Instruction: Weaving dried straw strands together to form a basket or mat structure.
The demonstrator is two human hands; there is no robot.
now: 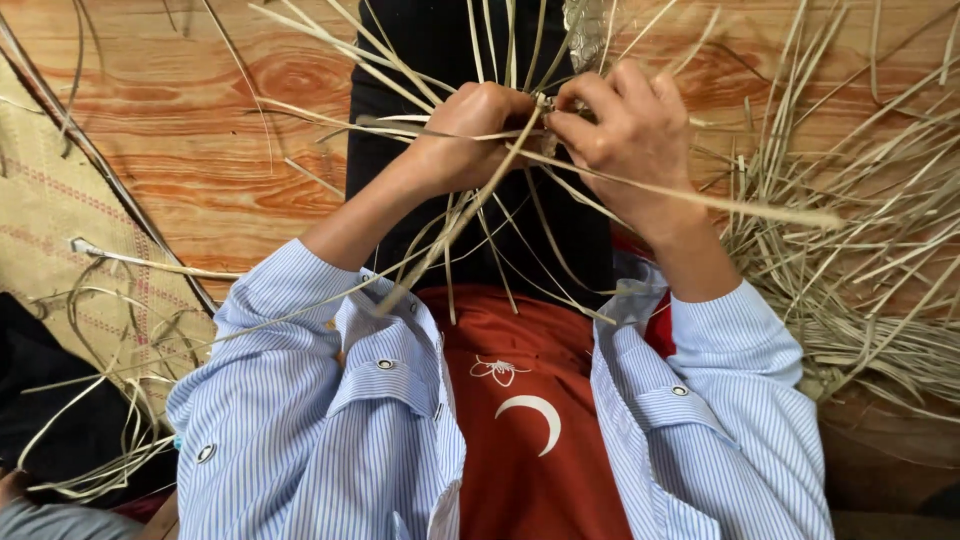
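Nearest to us are our rolled-up striped blue shirt sleeves [330, 440] over a red shirt [525, 420] with a white crescent. Beyond them, our left hand [468, 135] is clenched around a bundle of pale straw strands [470, 215], and our right hand [625, 135] pinches the same strands between thumb and fingertips just beside it; the two hands nearly touch above our dark-trousered lap. Loose ends fan out from the grip in all directions. Farther off, a heap of dry straw [860, 250] lies to the right on the wooden floor [200, 130], and a woven mat [60, 230] lies to the left.
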